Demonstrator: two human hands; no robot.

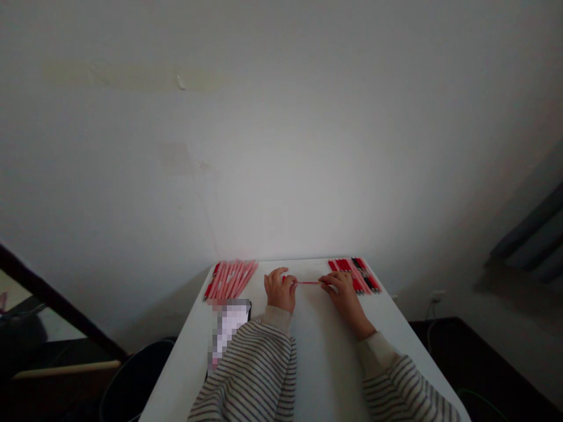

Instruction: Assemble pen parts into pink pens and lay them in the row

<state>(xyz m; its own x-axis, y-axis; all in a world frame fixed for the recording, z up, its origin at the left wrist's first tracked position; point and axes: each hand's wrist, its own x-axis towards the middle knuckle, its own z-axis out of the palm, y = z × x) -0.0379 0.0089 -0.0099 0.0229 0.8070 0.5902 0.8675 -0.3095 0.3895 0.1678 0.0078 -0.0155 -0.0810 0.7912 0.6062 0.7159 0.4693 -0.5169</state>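
Observation:
A slim red pen (308,282) is stretched level between my two hands above the white table (323,346). My left hand (280,289) pinches its left end, where a bit of red shows by the fingers. At the other end, my right hand (339,287) closes thumb and fingers on it. Left of my left hand lies a loose pile of pale pink pens (231,278) with some red ends. Beside my right hand, a neater group of pens (358,275) shows red and black parts, some of it hidden by that hand.
A phone (233,322), partly blurred out, lies at the table's left edge beside my left sleeve. The white wall (281,146) rises directly behind the table. A dark round bin (136,381) stands at lower left. A wall socket (438,295) with a cable is at right.

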